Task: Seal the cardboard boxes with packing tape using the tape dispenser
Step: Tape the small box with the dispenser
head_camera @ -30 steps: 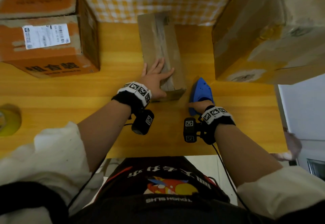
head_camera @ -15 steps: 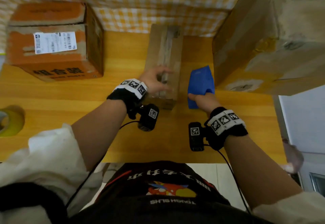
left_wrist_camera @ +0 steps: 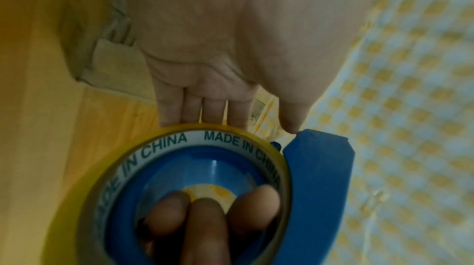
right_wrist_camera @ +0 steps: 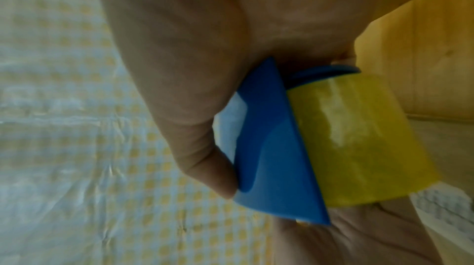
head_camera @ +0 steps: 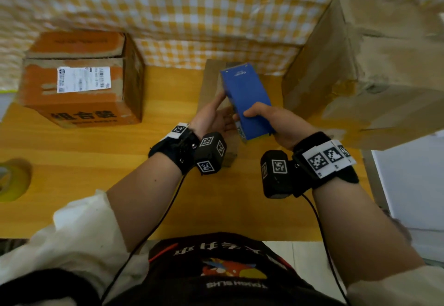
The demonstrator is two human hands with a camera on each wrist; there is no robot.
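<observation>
My right hand (head_camera: 264, 118) grips the blue tape dispenser (head_camera: 247, 99) and holds it in the air above the narrow cardboard box (head_camera: 211, 82). The thumb lies on the blue cover, and the right hand's fingers (left_wrist_camera: 205, 229) reach through the core of the yellow tape roll (left_wrist_camera: 223, 139). My left hand (head_camera: 223, 111) is turned palm up beside the dispenser. Its straight fingers go behind the roll, and its thumb tip touches the front edge of the dispenser (left_wrist_camera: 320, 178). In the right wrist view the tape roll (right_wrist_camera: 359, 137) sits against the blue cover (right_wrist_camera: 271, 147).
An orange box (head_camera: 79, 77) with a white label stands at the table's back left. A big brown box (head_camera: 360, 77) fills the right side. A spare yellow tape roll (head_camera: 12, 180) lies at the left edge of the wooden table (head_camera: 84, 161). Checked cloth hangs behind.
My right hand has lifted the dispenser off the table and carried it over the narrow box. My left hand has left the box top and turned palm up against the roll.
</observation>
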